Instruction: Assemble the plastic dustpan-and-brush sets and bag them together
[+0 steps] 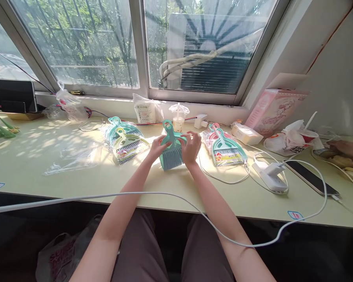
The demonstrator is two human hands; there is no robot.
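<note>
A teal hand brush [173, 157], its bristles pointing down toward me, is nested with a matching teal dustpan [162, 161] at the middle of the table. My left hand [159, 149] grips the left edge, thumb across the front. On the other side, my right hand [191, 149] has its fingers bent round the right edge. Wrapped dustpan-and-brush sets lie on both sides: a yellow-green one [128, 145] with teal ones [117, 124] behind it at left, and a teal one [228, 150] over a pink one [214, 127] at right.
A white cable [153, 192] runs across in front of my forearms to the right. A drink cup [179, 122] stands behind the brush. At right are a power strip [270, 176], a phone [310, 177] and a pink box [276, 109]. Clear plastic wrapping [70, 160] lies left.
</note>
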